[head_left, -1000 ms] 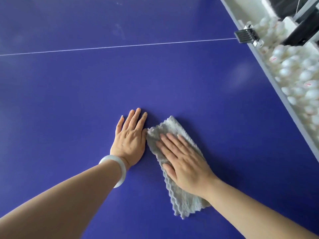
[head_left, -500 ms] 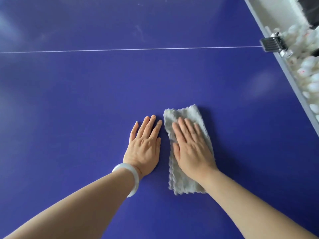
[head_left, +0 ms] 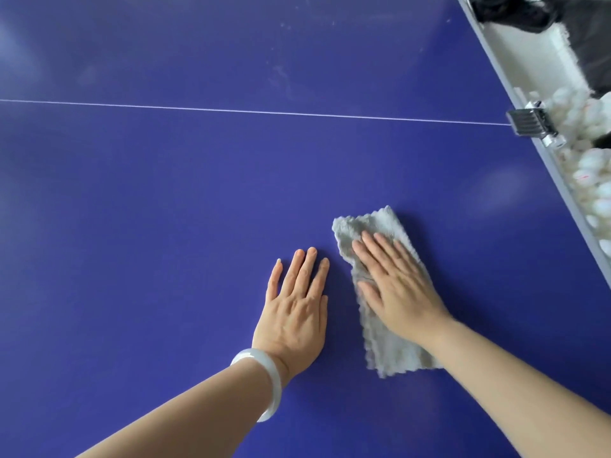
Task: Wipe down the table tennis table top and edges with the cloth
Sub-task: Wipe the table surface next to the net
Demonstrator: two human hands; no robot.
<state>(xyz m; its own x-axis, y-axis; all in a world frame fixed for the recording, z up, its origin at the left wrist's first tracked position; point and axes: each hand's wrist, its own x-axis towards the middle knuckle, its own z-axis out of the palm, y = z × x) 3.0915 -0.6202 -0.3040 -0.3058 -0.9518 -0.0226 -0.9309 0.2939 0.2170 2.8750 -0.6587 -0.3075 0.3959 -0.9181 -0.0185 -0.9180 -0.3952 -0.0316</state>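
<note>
Blue table (head_left: 165,226), grey cloth (head_left: 393,355) — perhaps white balls (head_left: 591,173)

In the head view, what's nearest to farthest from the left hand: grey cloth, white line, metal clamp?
1. Grey cloth, just right of the left hand.
2. White line, ahead of the fingers.
3. Metal clamp, at the far right edge.

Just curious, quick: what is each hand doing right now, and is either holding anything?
Left hand: open, flat on the table, holding nothing.
Right hand: open, fingers straight, pressing the cloth onto the table.
</note>
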